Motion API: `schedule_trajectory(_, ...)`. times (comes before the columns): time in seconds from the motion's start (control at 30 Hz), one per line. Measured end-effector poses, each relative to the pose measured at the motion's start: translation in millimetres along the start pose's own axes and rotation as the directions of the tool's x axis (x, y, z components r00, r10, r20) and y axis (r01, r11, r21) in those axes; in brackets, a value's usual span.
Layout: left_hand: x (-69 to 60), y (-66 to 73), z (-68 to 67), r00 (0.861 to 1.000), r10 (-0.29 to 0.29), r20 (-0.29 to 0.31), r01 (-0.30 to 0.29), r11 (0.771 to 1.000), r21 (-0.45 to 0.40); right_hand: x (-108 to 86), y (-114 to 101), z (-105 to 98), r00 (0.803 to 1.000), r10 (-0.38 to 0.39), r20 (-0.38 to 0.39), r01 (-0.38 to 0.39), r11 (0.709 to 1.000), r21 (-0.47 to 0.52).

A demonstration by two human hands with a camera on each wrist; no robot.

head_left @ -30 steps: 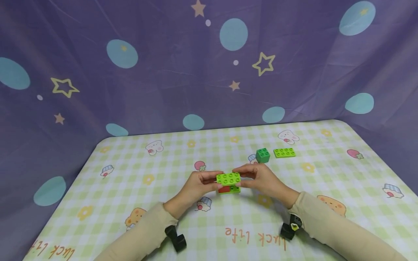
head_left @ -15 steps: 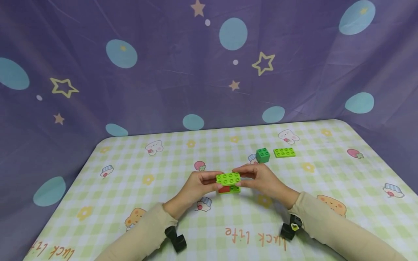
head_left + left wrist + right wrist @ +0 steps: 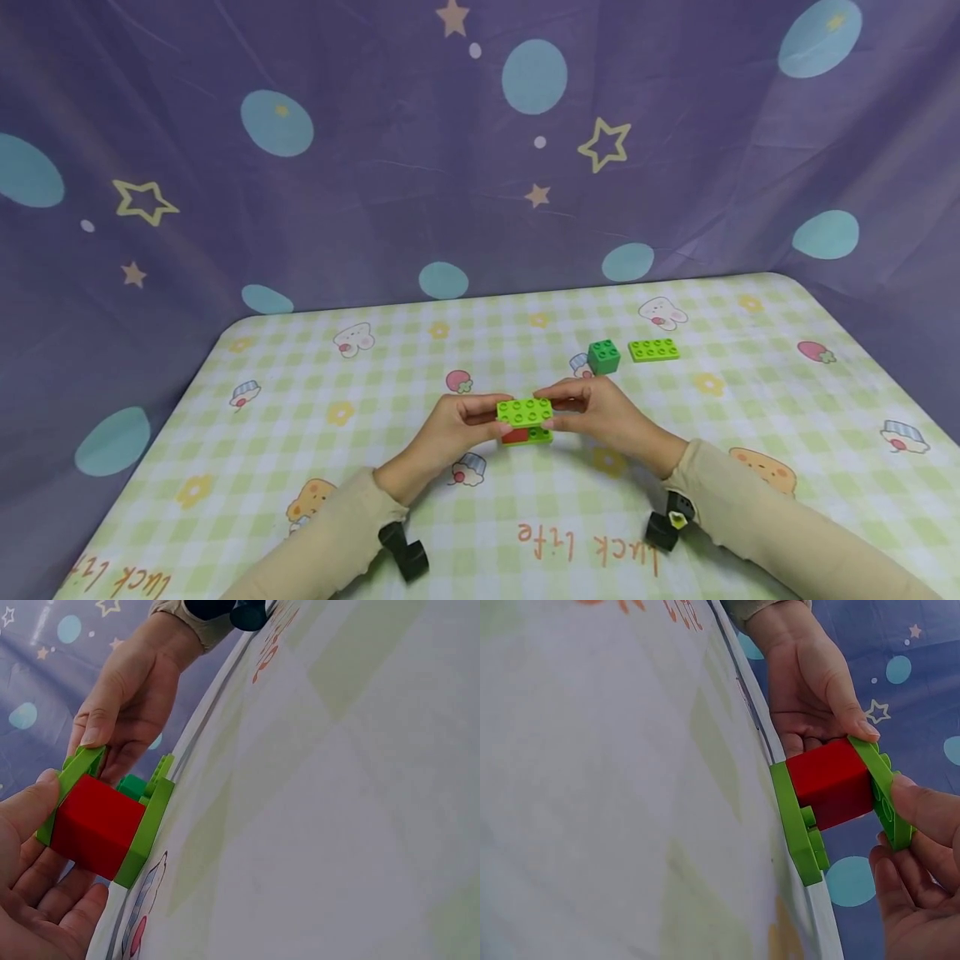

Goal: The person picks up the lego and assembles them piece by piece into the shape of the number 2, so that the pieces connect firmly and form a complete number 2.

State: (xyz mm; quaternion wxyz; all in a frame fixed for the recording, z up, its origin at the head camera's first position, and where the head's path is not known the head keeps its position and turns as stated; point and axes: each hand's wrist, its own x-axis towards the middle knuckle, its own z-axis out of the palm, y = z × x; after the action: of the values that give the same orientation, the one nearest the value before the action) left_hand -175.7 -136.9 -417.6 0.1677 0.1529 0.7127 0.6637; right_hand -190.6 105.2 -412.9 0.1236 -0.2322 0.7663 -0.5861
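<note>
A light green plate (image 3: 524, 412) lies over a red block (image 3: 515, 436), which stands on the left part of another light green plate (image 3: 540, 437). My left hand (image 3: 460, 427) pinches the upper plate's left end between thumb and fingers. At its right end, my right hand (image 3: 600, 413) pinches the same plate. The right wrist view shows the upper plate (image 3: 881, 791) tilted against the red block (image 3: 831, 783), with studs of the lower plate (image 3: 797, 825) bare beside the block.
Behind my right hand stands a dark green block (image 3: 603, 357) on the checked tablecloth (image 3: 300, 417). Right of that block lies a light green plate (image 3: 654, 351). A purple patterned curtain (image 3: 360, 208) hangs behind the table.
</note>
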Motion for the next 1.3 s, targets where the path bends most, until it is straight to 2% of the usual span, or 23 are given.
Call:
schedule_trajectory(0.43, 0.9, -4.6, -0.3, 0.999, -0.029, -0.023, 0.029, 0.999, 0.023, 1.0, 2.1, 0.2, 0.999, 0.037, 0.007, -0.037, 0.999, 0.015)
schedule_trajectory(0.87, 2.0, -5.7, -1.5, 0.999, -0.039, -0.003, 0.039, 0.999, -0.031, 0.2, -0.4, -0.2, 1.0, 0.004, -0.004, -0.004, 0.999, -0.034)
schedule_trajectory(1.07, 2.0, -2.7, -3.0, 0.999, -0.039, 0.008, 0.039, 0.999, -0.014, 1.5, -1.8, -1.7, 1.0, -0.006, 0.01, 0.007, 0.998, -0.061)
schedule_trajectory(1.3, 4.4, -3.2, -3.9, 0.999, -0.042, 0.019, 0.042, 0.999, 0.003, 0.6, -1.2, -6.1, 0.998, -0.053, 0.031, 0.056, 0.995, -0.085)
